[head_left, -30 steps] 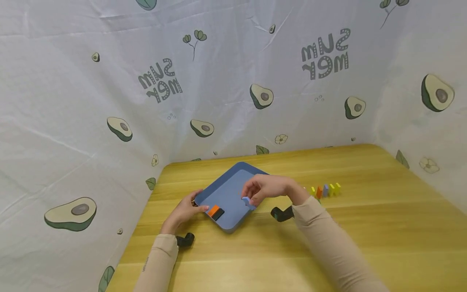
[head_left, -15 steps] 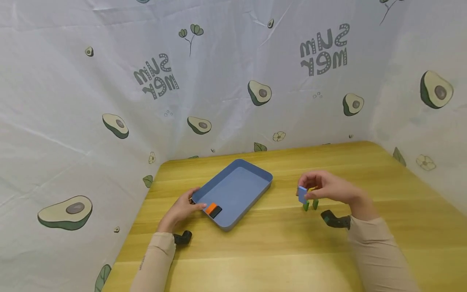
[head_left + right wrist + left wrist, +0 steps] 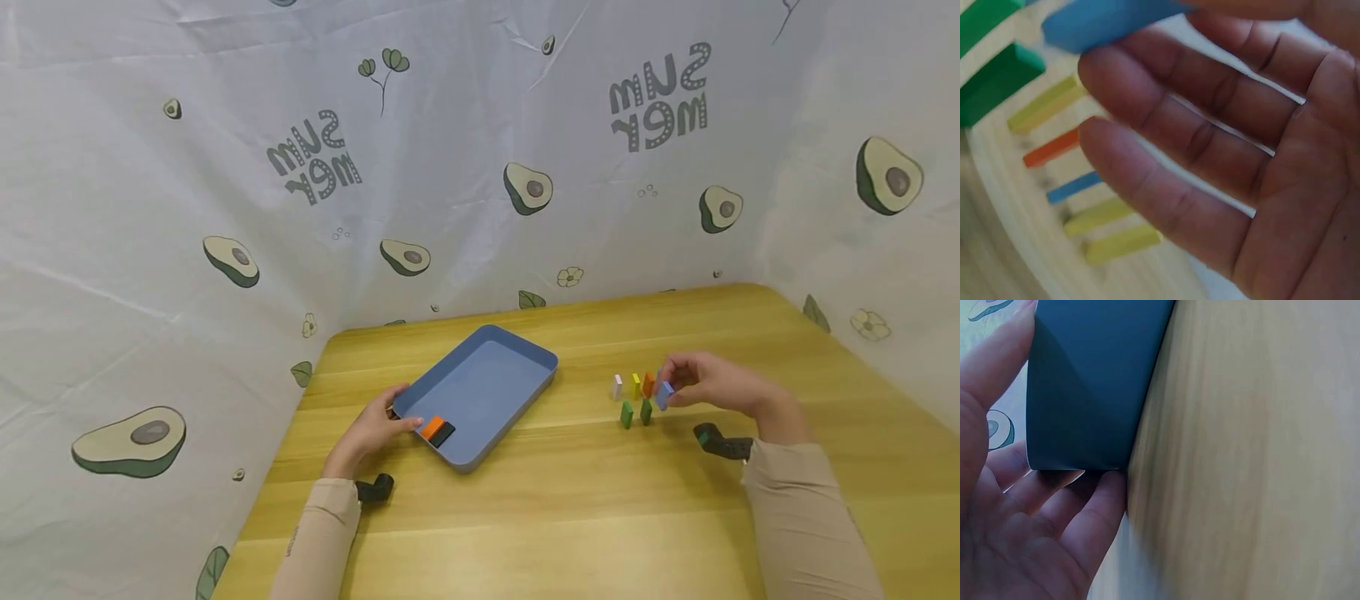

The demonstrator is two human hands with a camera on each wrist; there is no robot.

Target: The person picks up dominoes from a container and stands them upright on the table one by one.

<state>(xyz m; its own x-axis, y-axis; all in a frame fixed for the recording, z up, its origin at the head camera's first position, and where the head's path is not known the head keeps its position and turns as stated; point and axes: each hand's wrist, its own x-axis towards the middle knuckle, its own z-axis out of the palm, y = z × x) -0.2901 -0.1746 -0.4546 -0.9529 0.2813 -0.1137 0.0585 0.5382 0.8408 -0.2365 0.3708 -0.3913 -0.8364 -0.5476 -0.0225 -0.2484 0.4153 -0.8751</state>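
My right hand point(image 3: 708, 385) pinches a blue domino point(image 3: 664, 396) upright between thumb and fingers, beside the standing dominoes. In the right wrist view the blue domino point(image 3: 1110, 24) is partly cut off at the top; whether it touches the table cannot be seen. Two green dominoes point(image 3: 647, 412) stand just left of it. Behind them runs a row with a white point(image 3: 617, 387), a yellow point(image 3: 636, 385) and an orange domino point(image 3: 648, 384). My left hand point(image 3: 372, 427) holds the near left corner of a blue tray point(image 3: 487, 392), thumb over the rim, fingers outside.
Inside the tray's near corner lie an orange block point(image 3: 432, 427) and a black block point(image 3: 443, 434). Further along the row, the right wrist view shows another blue domino point(image 3: 1075, 187) and two yellow ones point(image 3: 1125, 242). A patterned curtain point(image 3: 450, 167) hangs behind the wooden table point(image 3: 525, 533).
My right hand has carried the blue domino from over the tray rightward to the standing dominoes, passing above the green ones. The left hand stays on the tray corner.
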